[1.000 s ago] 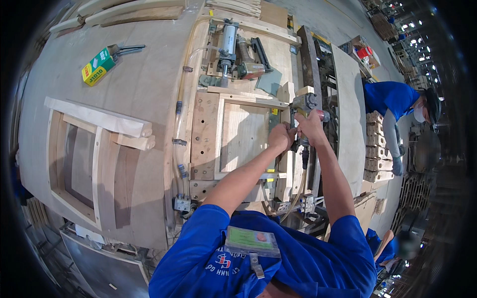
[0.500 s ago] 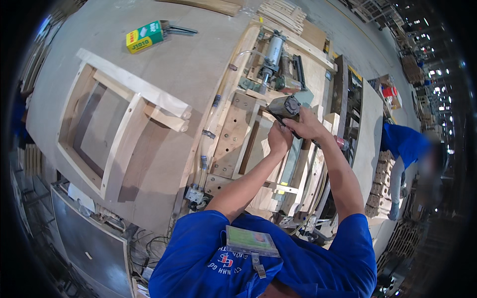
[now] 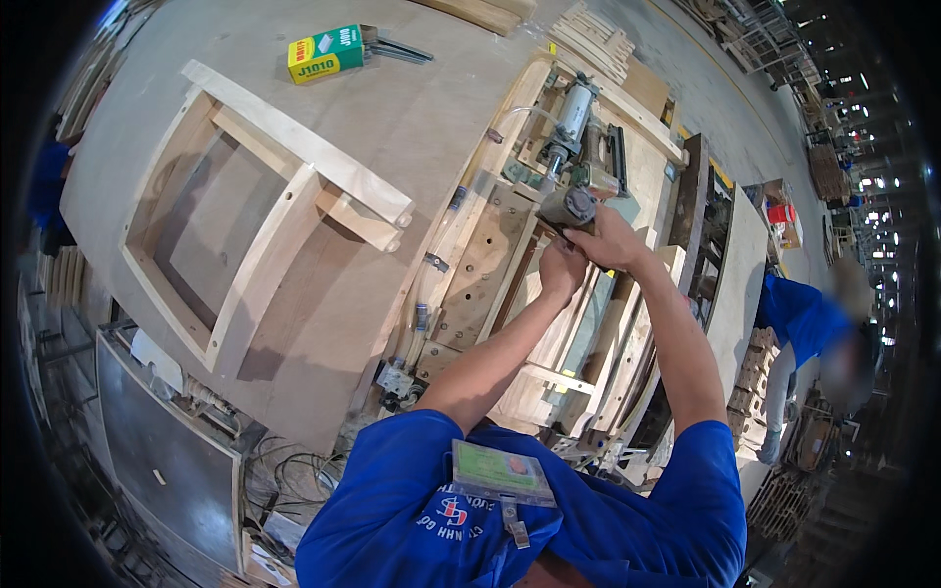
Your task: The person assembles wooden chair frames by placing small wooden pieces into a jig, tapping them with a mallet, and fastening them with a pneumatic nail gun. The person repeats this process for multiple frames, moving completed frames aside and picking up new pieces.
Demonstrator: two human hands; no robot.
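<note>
My right hand [image 3: 616, 241] is closed round the grip of a dark air-powered nail gun or stapler [image 3: 567, 208]; which of the two, I cannot tell. Just left of it and lower, my left hand [image 3: 563, 272] has its fingers curled in close by the tool's front end. What those fingers pinch, if anything, is hidden. Both hands are over a wooden clamping jig [image 3: 480, 260] with pale wood rails [image 3: 549, 375] lying in it. A silver air cylinder [image 3: 575, 113] is mounted at the jig's far end, and a second air tool [image 3: 616, 162] lies beside it.
To the left, an assembled pale wood frame [image 3: 250, 260] lies on the table [image 3: 323, 328]. Behind it is a green-and-yellow box [image 3: 326, 54] with metal staple strips [image 3: 402, 51] sticking out. At right, a person in blue [image 3: 802, 314] bends by stacked wood pieces [image 3: 750, 392].
My view has swung slightly, so the table and jig appear farther right. The tool's body has tipped a little in my right hand, and its red rear fitting is now hidden. Both hands stay close together.
</note>
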